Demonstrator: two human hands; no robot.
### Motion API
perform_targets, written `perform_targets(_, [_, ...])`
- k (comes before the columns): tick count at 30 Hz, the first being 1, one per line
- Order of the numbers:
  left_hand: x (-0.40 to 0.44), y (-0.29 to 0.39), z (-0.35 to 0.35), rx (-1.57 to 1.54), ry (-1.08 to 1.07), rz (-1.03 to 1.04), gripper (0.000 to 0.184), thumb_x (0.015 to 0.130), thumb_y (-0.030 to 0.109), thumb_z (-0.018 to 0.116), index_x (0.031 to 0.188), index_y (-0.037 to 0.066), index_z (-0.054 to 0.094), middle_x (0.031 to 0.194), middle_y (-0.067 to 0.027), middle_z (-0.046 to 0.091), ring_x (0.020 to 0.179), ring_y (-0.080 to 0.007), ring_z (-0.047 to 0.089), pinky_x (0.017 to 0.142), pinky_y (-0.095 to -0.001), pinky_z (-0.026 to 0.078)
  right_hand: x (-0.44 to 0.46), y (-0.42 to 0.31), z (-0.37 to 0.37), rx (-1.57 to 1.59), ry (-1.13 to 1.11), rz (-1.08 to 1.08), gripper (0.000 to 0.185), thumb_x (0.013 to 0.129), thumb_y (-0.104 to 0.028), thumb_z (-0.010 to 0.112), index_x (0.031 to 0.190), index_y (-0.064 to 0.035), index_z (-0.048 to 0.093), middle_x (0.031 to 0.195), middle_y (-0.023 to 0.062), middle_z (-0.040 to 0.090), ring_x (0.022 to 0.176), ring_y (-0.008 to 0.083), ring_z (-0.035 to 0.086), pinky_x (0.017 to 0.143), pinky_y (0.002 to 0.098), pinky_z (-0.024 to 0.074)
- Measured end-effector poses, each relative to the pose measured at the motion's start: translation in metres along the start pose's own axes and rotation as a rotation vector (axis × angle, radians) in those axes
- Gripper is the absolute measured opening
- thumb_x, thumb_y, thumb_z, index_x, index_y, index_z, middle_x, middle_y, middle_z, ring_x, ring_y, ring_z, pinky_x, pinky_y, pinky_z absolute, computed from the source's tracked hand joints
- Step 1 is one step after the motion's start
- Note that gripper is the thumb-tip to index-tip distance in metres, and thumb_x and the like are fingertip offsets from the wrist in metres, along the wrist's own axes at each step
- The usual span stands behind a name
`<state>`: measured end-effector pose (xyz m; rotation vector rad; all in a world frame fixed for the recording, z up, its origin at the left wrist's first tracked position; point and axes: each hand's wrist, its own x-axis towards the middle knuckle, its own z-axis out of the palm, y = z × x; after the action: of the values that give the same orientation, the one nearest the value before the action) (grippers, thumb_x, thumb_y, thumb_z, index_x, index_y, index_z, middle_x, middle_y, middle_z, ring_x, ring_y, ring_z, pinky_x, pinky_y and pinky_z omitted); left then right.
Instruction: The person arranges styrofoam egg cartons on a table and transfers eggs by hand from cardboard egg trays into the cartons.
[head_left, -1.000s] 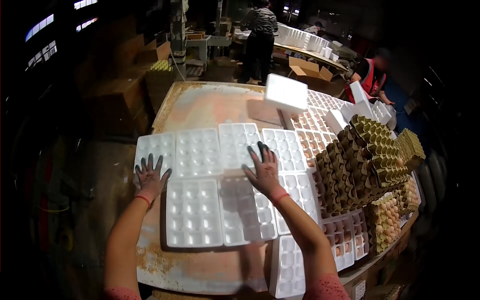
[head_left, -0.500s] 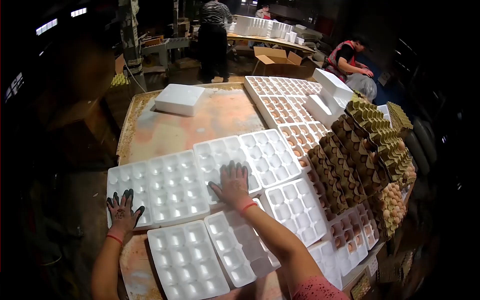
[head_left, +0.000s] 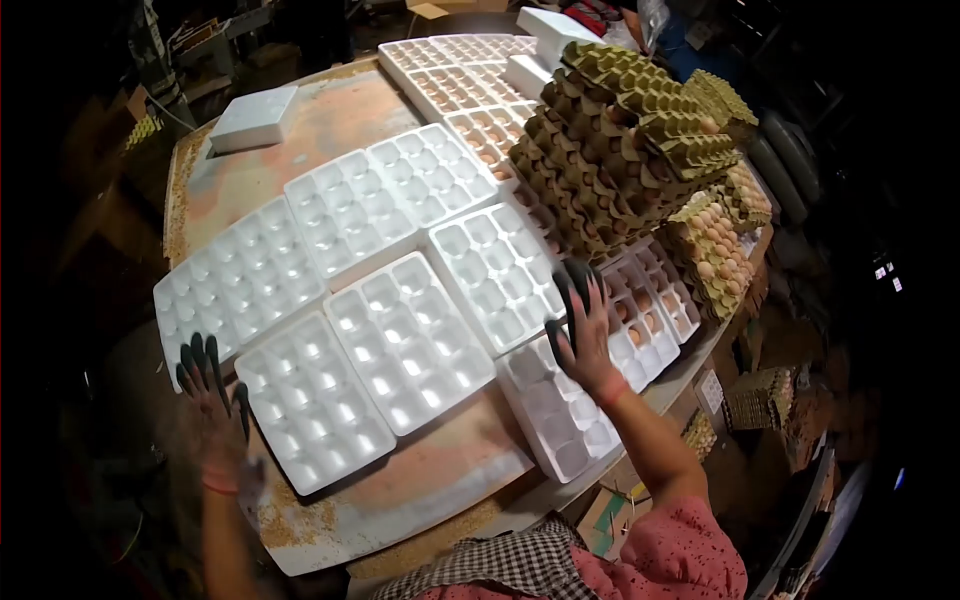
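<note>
My left hand (head_left: 212, 400), in a glove with dark fingertips, is slightly blurred beside the left edge of a white foam egg tray (head_left: 315, 405). Its fingers are stretched out and hold nothing. Over on the right, my right hand (head_left: 588, 335) has its fingers apart, above the corner where a foam tray (head_left: 500, 280) meets a nearer foam tray (head_left: 560, 410). Whether it touches either one I cannot tell. Another foam tray (head_left: 410, 340) lies between my hands, its cups without eggs. Behind these, a back row of foam trays (head_left: 240, 270) runs across the table.
Tall stacked brown pulp trays (head_left: 620, 150) stand at the right, with eggs (head_left: 712, 245) beside them. Egg-filled foam trays (head_left: 460, 75) lie at the back. A white foam block (head_left: 255, 118) rests on the wooden table (head_left: 350, 105) at far left.
My view has swung downward and to the right. The right hand has left the back-row tray and moved rightward. My left hand has come off the leftmost back tray, towards the near row.
</note>
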<state>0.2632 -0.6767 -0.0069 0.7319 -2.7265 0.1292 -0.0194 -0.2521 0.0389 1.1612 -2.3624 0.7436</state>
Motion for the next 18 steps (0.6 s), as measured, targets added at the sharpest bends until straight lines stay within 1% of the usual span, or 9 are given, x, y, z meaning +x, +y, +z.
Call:
perform_targets(2, [-0.006, 0.057, -0.038, -0.358, -0.161, 0.007, 0.077, 0.079, 0.013, 0.055, 0.150, 0.008, 0.024, 0.155, -0.0156, 0.020, 0.143, -0.0379, 0.014, 0.117, -0.0493, 0.009, -0.088, -0.012, -0.048, -0.127, -0.250, 0.076, 0.063, 0.083, -0.031, 0.056, 0.137, -0.0021, 0.042, 0.141, 0.0264, 0.037, 0.129, 0.0464, 0.034, 0.110, 0.0563, 0.0207])
perform_targets(4, [-0.007, 0.111, -0.049, -0.540, -0.134, 0.215, 0.079, 0.074, 0.009, 0.057, 0.148, 0.003, 0.027, 0.153, -0.0173, 0.024, 0.143, -0.0390, 0.015, 0.117, -0.0504, 0.008, -0.138, -0.020, -0.053, -0.143, -0.420, 0.146, 0.066, 0.084, -0.041, 0.057, 0.136, -0.0037, 0.043, 0.138, 0.0271, 0.040, 0.128, 0.0471, 0.035, 0.110, 0.0563, 0.0211])
perform_targets(6, [0.006, 0.172, -0.066, -0.605, -0.130, 0.394, 0.073, 0.081, 0.023, 0.055, 0.145, 0.000, 0.030, 0.150, -0.0226, 0.026, 0.141, -0.0436, 0.016, 0.115, -0.0562, 0.008, -0.163, -0.010, -0.025, -0.214, -0.624, 0.302, 0.065, 0.086, -0.046, 0.056, 0.135, -0.0048, 0.043, 0.135, 0.0272, 0.044, 0.128, 0.0478, 0.036, 0.110, 0.0557, 0.0208])
perform_targets(8, [0.018, 0.225, -0.074, -0.654, -0.086, 0.498, 0.072, 0.086, 0.036, 0.052, 0.145, 0.001, 0.030, 0.149, -0.0227, 0.027, 0.140, -0.0448, 0.017, 0.114, -0.0576, 0.009, -0.157, -0.005, -0.013, -0.343, -0.491, 0.215, 0.060, 0.085, -0.047, 0.058, 0.128, -0.0048, 0.050, 0.125, 0.0221, 0.051, 0.125, 0.0396, 0.041, 0.109, 0.0533, 0.0244])
perform_targets(9, [0.026, 0.246, -0.079, -0.673, -0.068, 0.538, 0.075, 0.086, 0.045, 0.051, 0.144, 0.001, 0.031, 0.148, -0.0231, 0.029, 0.139, -0.0457, 0.019, 0.114, -0.0585, 0.009, -0.151, -0.001, -0.019, -0.291, -0.464, 0.186, 0.061, 0.086, -0.047, 0.058, 0.128, -0.0046, 0.050, 0.126, 0.0217, 0.051, 0.125, 0.0388, 0.041, 0.109, 0.0524, 0.0250])
perform_targets(11, [0.044, 0.281, -0.094, -0.663, -0.022, 0.590, 0.077, 0.086, 0.048, 0.050, 0.144, 0.001, 0.032, 0.148, -0.0233, 0.029, 0.138, -0.0460, 0.019, 0.113, -0.0586, 0.010, -0.138, 0.012, -0.054, -0.071, -0.398, 0.132, 0.060, 0.086, -0.048, 0.057, 0.128, -0.0056, 0.050, 0.126, 0.0201, 0.051, 0.125, 0.0377, 0.042, 0.109, 0.0492, 0.0262])
perform_targets(12, [0.053, 0.299, -0.102, -0.651, -0.005, 0.619, 0.079, 0.085, 0.051, 0.050, 0.144, 0.000, 0.032, 0.148, -0.0234, 0.029, 0.138, -0.0463, 0.019, 0.113, -0.0588, 0.010, -0.122, 0.019, -0.091, -0.076, -0.436, 0.121, 0.058, 0.084, -0.045, 0.061, 0.127, -0.0074, 0.051, 0.124, 0.0183, 0.052, 0.122, 0.0371, 0.045, 0.107, 0.0488, 0.0312])
perform_targets(16, [0.095, 0.372, -0.126, -0.578, 0.109, 0.630, 0.079, 0.089, 0.057, 0.041, 0.144, 0.001, 0.033, 0.149, -0.0220, 0.029, 0.139, -0.0454, 0.021, 0.114, -0.0565, 0.013, -0.069, 0.166, -0.226, -0.334, 0.051, 0.061, 0.056, 0.081, -0.035, 0.068, 0.125, -0.0067, 0.051, 0.120, 0.0185, 0.054, 0.113, 0.0370, 0.051, 0.097, 0.0491, 0.0421])
perform_targets(18, [0.114, 0.417, -0.129, -0.527, 0.207, 0.615, 0.077, 0.092, 0.058, 0.036, 0.145, 0.003, 0.032, 0.150, -0.0209, 0.029, 0.140, -0.0438, 0.021, 0.114, -0.0552, 0.014, -0.031, 0.286, -0.263, -0.209, 0.235, 0.179, 0.059, 0.079, -0.036, 0.069, 0.126, -0.0058, 0.049, 0.122, 0.0183, 0.053, 0.113, 0.0380, 0.050, 0.098, 0.0500, 0.0406])
